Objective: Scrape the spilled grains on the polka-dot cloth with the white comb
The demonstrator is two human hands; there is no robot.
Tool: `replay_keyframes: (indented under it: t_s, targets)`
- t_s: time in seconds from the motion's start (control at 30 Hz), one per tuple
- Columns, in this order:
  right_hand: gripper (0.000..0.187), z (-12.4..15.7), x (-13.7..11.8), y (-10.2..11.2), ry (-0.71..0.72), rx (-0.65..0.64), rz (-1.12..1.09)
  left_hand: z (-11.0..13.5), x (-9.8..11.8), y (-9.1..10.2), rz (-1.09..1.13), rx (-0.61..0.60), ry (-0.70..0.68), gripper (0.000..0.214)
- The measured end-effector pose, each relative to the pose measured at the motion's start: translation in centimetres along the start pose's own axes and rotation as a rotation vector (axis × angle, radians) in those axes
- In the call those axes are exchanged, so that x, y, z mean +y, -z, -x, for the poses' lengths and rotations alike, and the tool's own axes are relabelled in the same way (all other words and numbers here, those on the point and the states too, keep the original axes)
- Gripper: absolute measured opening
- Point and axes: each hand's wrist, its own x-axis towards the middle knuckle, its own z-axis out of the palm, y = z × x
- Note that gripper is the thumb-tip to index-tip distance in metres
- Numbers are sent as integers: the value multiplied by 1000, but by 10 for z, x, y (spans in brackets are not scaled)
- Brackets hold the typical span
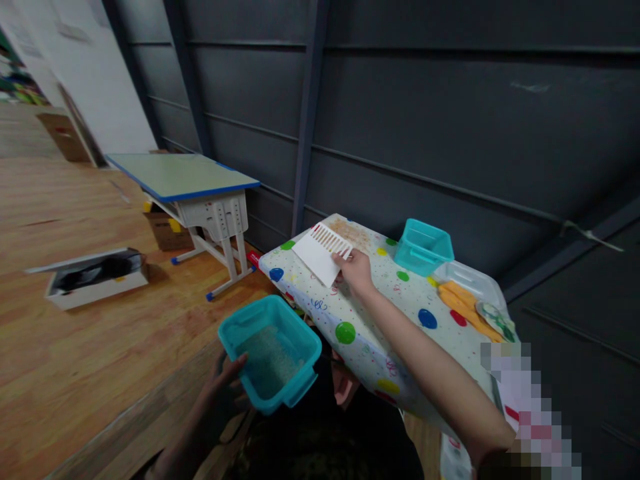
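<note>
- Your right hand [357,272] is pinching the white scoop [320,257] at its right edge, thumb on top and the other fingers curling at the side.
- The scoop is tilting over the far left part of the table [410,293], its slots facing away from you; you cannot tell whether its lower edge is touching the cloth.
- Your left hand [227,387] is gripping the near teal tub [277,313] by its left side, the thumb lying at the rim and the fingers spreading along the outer wall, partly in shadow.
- That tub is sitting low in front of you, just off the table's near edge, and is holding a layer of pale grains [273,357] across its bottom.
- Loose brownish grains [353,233] are lying scattered on the tabletop, just beyond the scoop.
- The second teal tub [420,257] is standing at the table's far side, well apart from your right hand.
- Right of it, a clear tray [473,277] is lying flat, with an orange cloth [463,303] resting in front and a patterned bundle [495,319] sitting at the cloth's right end.
- A pale green desk [185,173] is standing on the wooden floor to the left, with an open white box [100,287] lying near it.
</note>
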Motion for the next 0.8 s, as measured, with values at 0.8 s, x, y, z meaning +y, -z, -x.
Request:
replay_keyframes:
  t_s: [0.8]
  targets:
    - [19,29,9,102,-18,190,206,-1,-9,-4,-32,-17,58,79]
